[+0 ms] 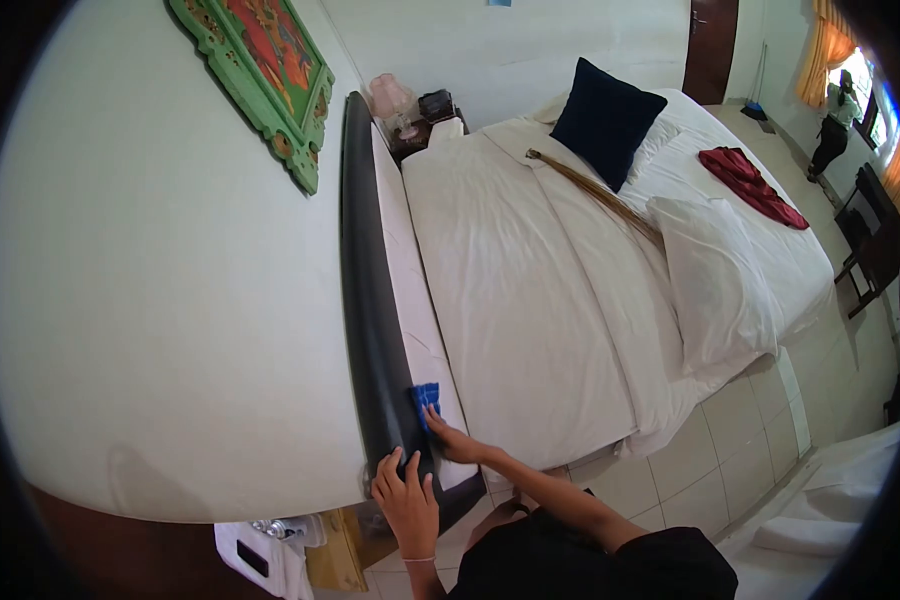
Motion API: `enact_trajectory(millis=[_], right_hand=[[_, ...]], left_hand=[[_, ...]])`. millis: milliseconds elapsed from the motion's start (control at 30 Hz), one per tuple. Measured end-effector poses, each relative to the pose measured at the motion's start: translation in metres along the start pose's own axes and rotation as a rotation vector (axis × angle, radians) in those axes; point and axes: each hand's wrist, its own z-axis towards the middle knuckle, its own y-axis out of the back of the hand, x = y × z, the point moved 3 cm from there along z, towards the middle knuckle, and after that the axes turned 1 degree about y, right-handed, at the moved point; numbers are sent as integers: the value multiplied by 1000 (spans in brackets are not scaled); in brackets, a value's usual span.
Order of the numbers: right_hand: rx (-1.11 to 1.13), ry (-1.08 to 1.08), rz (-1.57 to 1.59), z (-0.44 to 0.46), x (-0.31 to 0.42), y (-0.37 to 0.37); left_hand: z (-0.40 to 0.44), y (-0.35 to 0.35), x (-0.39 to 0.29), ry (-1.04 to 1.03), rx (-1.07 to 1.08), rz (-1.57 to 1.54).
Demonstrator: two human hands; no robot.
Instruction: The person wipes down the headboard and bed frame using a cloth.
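From the right hand [455, 441], the long black padded headboard [374, 290] leaves a path along its top toward 11 o'clock; the plain white wall [190, 300] closes off 9 o'clock; the left hand [408, 500] blocks 7 o'clock. Over the white bed sheet [520, 300] there is room toward 1 o'clock, up to a thin tan stick bundle [602, 197]; a puffy white pillow [715, 280] bars 2 o'clock.

Left hand [407, 498], fingers [414, 470] apart, near right hand [454, 441]

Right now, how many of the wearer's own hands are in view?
2. Left hand on the black headboard, right hand on the blue cloth at its bed-side edge. Neither is hidden.
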Motion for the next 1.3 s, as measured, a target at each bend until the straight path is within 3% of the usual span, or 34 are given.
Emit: enact_trajectory(millis=[100, 267, 400, 600, 667, 800, 867, 900, 933, 1000, 1100, 1200, 1300], right_hand=[[31, -112, -50, 38, -20, 18], [2, -31, -82, 35, -45, 6], [183, -229, -22, 2, -42, -21], [92, -122, 2, 1, 18, -10], [26, 42, -88, 16, 37, 9], [-59, 153, -253, 63, 16, 32], [56, -179, -64, 80, -1, 44], [126, -341, 38, 76, 23, 61], [130, -340, 39, 75, 9, 57], [2, -82, -79, 72, -28, 39], [-67, 91, -161, 48, -72, 4], [0, 38, 44, 17, -22, 9], [-13, 118, 181, 12, 13, 12]], left_hand=[[0, 0, -1, 18, 16, 22], [2, 3, -3, 50, 29, 4], [1, 4, 0, 24, 56, -18], [8, 5, 7, 3, 106, -60], [15, 6, 6, 17, 100, -62], [29, 6, 4, 27, 81, -47], [34, 3, 5, 28, 75, -41], [35, 3, 5, 24, 73, -36], [37, 3, 4, 28, 73, -34], [41, 4, 3, 46, 75, -23], [44, 2, 4, 79, 82, -48], [51, 1, 2, 102, 94, -29], [61, 0, 0, 101, 112, -21]])
